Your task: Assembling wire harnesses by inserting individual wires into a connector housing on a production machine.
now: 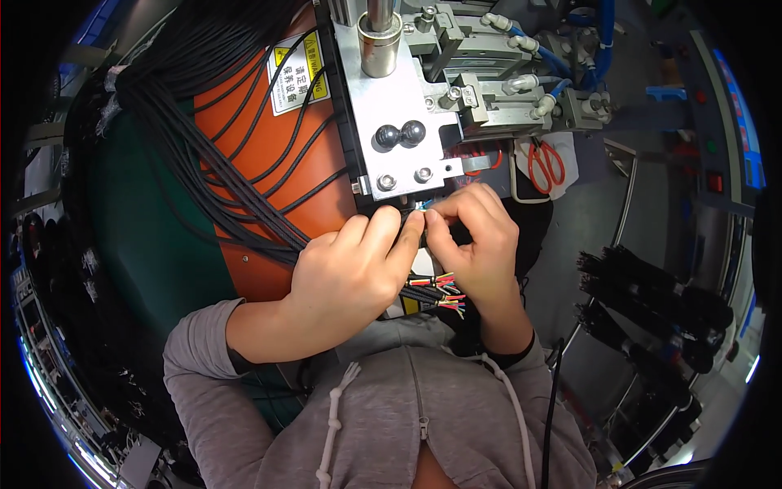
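Note:
My left hand (352, 262) and my right hand (481, 236) meet fingertip to fingertip just below the front edge of a metal machine fixture (399, 106). Between them shows a small tuft of fine wire ends (421, 205), partly blue and whitish. The left fingers are closed at its base, and the right thumb and index finger pinch close beside it. What lies beneath the left fingers is mostly hidden. Under my hands, black cables with stripped ends fan out in red, yellow and green wires (444, 284).
A thick bundle of black cables (236, 191) lies over an orange and green surface (220, 269) on the left. Pneumatic cylinders (497, 90) with blue hoses stand behind. Red-handled scissors (546, 167) rest at the right. More black cable bundles (652, 310) hang on a rack farther right.

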Demonstrator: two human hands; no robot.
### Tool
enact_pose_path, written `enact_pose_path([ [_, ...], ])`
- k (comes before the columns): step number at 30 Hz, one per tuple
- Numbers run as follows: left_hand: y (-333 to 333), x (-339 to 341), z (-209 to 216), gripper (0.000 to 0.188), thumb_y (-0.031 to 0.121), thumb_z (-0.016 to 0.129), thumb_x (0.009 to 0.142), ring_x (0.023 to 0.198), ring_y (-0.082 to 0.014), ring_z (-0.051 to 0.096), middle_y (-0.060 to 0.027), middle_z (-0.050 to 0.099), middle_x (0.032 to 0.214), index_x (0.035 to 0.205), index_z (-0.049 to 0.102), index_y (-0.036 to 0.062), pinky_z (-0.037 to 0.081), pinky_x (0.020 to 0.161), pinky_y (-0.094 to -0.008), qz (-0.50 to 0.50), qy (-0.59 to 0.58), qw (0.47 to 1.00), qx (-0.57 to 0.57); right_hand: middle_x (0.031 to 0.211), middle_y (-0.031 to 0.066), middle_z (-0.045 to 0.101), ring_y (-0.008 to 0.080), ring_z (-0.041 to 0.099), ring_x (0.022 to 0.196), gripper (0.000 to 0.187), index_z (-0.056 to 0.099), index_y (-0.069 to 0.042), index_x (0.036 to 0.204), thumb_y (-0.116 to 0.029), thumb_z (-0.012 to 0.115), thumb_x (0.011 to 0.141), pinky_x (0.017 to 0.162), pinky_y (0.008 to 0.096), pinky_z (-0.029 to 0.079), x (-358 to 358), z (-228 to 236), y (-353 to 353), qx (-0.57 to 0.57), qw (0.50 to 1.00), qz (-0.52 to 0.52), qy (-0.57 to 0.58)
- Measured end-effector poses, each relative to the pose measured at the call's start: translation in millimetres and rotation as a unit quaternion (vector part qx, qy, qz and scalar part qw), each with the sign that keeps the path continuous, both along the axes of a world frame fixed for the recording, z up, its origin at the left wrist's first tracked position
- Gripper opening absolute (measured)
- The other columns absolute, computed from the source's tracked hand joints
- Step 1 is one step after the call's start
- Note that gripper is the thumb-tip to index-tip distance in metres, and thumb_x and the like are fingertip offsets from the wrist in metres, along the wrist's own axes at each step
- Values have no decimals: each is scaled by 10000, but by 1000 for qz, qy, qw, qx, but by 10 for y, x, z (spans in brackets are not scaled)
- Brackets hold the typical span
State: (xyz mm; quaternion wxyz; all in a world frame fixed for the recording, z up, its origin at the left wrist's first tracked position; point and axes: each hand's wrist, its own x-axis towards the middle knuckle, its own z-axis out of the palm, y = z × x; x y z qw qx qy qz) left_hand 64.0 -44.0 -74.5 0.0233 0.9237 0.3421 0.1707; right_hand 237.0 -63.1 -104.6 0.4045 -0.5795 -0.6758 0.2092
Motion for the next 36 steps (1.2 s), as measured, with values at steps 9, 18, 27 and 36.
enact_pose_path([
  [9,115,-36,17,343,124,632,697,601,-102,487,-1,476,748,1031,654,48,370,449,-222,-47,6,999,12,674,73,532,181,503,598,92,559,-8,713,12,645,738,569,288,408,-61,-246,16,-36,983,-68,167],
  [18,162,-28,-58,236,94,647,679,635,-100,556,7,509,748,912,661,60,419,490,-222,-14,-82,996,11,714,34,545,86,491,659,57,568,4,798,-15,620,807,606,227,398,-106,-263,12,-87,964,-68,240],
  [27,-15,-72,103,186,82,649,685,617,-106,576,-5,499,728,863,642,26,437,506,-221,51,61,997,15,770,51,598,133,557,710,113,615,15,833,-3,697,757,657,245,439,50,-220,3,-39,961,17,273],
  [36,181,-54,143,263,92,640,675,646,-135,566,-43,577,826,922,668,4,438,537,-253,-98,-180,979,-8,817,107,621,206,580,726,183,643,23,862,-11,745,714,674,303,462,190,-98,-38,77,932,167,314],
])
